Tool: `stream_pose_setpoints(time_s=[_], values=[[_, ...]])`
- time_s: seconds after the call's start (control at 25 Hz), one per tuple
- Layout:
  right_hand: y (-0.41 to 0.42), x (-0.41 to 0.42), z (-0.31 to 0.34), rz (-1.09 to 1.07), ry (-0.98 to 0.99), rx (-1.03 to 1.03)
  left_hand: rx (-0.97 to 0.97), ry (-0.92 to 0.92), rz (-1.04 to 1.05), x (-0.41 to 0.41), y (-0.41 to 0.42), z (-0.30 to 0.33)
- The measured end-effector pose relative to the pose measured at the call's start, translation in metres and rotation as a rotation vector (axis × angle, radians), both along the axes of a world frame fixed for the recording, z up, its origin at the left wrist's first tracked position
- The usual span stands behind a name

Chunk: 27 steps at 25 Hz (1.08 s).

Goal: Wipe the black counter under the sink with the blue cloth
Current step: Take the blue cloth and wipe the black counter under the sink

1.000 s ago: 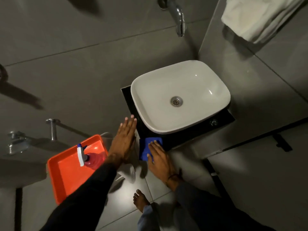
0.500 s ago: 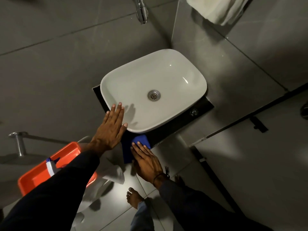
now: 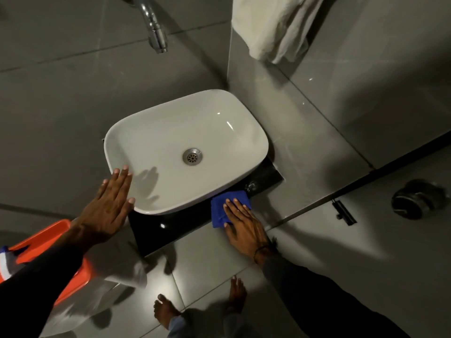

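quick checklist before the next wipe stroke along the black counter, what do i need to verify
1. Cloth lies on the counter: ok, flat at its front right part.
2. Right hand presses the cloth: ok, fingers spread on top of it.
3. Left hand braced: ok, flat against the sink at its front left rim.
4. Path along the counter free: ok to the left, bare glossy strip; a small metal fitting sits just right of the cloth.
5. Counter behind the sink wiped: cannot tell, the basin hides it.
6. Tray out of the way: ok, left of the counter, under the left arm.
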State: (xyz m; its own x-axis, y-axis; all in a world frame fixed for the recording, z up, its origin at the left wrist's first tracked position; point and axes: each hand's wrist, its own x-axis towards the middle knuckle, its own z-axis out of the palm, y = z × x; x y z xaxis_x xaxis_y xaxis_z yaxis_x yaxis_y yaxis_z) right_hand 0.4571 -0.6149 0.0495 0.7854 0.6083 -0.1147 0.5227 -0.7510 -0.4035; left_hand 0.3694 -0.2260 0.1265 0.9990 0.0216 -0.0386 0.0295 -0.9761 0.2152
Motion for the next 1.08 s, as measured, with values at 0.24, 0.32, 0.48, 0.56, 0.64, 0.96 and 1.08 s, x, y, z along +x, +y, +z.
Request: stream_pose_setpoints(time_s=[0.24,0.32,0.48,0.56,0.64,0.96,1.08], values=[[-0.07,0.098,0.003,-0.129,-0.043,-0.183,0.012,-0.026,0.003,0.002,-0.004,-0.007],[-0.079,0.116,0.008,-0.166,-0.018,-0.229,0.009,-0.027,0.002,0.001,-0.003,-0.007],[-0.052,0.102,0.01,-0.283,0.044,-0.161,-0.018,-0.039,0.017,0.002,-0.002,-0.006],[-0.034,0.071,0.009,-0.239,0.041,-0.112,-0.016,-0.043,0.029,0.001,-0.004,-0.006],[-0.03,0.048,0.007,-0.128,0.06,-0.079,-0.017,-0.036,0.028,0.001,-0.002,-0.006],[-0.069,0.137,0.022,-0.161,0.042,-0.238,-0.012,-0.032,0.027,0.003,-0.002,-0.005],[-0.068,0.14,0.021,-0.151,0.038,-0.245,-0.015,-0.027,0.024,0.002,-0.001,-0.006]])
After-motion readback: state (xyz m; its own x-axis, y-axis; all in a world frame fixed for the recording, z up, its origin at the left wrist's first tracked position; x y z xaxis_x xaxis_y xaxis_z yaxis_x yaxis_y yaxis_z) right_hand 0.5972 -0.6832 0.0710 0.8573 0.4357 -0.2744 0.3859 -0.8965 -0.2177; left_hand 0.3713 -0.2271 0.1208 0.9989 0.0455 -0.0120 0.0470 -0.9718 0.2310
